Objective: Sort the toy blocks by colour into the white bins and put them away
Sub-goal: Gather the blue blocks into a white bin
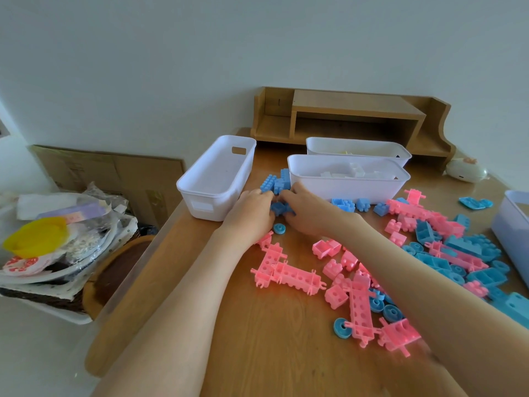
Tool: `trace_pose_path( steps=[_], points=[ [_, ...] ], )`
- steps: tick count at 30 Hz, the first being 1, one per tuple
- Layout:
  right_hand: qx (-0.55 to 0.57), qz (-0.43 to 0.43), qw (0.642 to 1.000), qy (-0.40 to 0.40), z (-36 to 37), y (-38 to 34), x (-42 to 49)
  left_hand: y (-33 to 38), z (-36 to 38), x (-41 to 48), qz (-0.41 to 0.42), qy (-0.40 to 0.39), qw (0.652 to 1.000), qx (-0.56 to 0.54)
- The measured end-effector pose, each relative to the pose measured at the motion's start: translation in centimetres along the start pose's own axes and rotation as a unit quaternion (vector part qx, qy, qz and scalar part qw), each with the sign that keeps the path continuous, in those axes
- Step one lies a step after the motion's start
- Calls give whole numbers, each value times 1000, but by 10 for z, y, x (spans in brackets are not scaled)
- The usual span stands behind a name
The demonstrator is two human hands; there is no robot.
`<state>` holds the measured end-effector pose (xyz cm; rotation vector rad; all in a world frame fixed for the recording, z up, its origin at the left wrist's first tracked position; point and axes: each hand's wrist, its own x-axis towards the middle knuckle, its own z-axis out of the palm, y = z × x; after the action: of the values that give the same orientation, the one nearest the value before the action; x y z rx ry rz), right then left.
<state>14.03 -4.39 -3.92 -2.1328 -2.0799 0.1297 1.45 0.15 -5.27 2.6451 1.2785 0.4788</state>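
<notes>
My left hand (253,214) and my right hand (305,212) meet over a cluster of blue blocks (282,208) on the wooden table, fingers curled round them from both sides. More blue blocks (276,180) lie just beyond. An empty white bin (217,179) stands left of my hands. A white bin with white blocks (347,179) stands behind my right hand, and another white bin (357,149) sits behind that. Pink blocks (289,275) and blue blocks (458,253) are scattered to the right. A blue wheel (279,228) lies under my left hand.
A wooden desk shelf (352,118) stands against the wall. A further white bin (512,224) is at the right edge. Left of the table, a box of clutter with a yellow bowl (37,236) sits beside cardboard (114,173). A small white device (465,170) lies far right.
</notes>
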Motion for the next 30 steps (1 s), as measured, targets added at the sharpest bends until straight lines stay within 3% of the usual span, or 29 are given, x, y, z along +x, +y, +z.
trace_pose_path(
  steps=[10,16,22,30],
  points=[
    [48,9,995,90,-25,12,-25,19,-8,-9,49,66,992,-97],
    [52,40,994,90,-55,26,-63,59,-10,-20,80,72,971,-212],
    [14,71,995,62,-104,61,-112,124,-21,-21,91,29,957,-273],
    [84,181,968,150,-143,151,-203,220,-15,-14,152,-21,929,-335]
  ],
)
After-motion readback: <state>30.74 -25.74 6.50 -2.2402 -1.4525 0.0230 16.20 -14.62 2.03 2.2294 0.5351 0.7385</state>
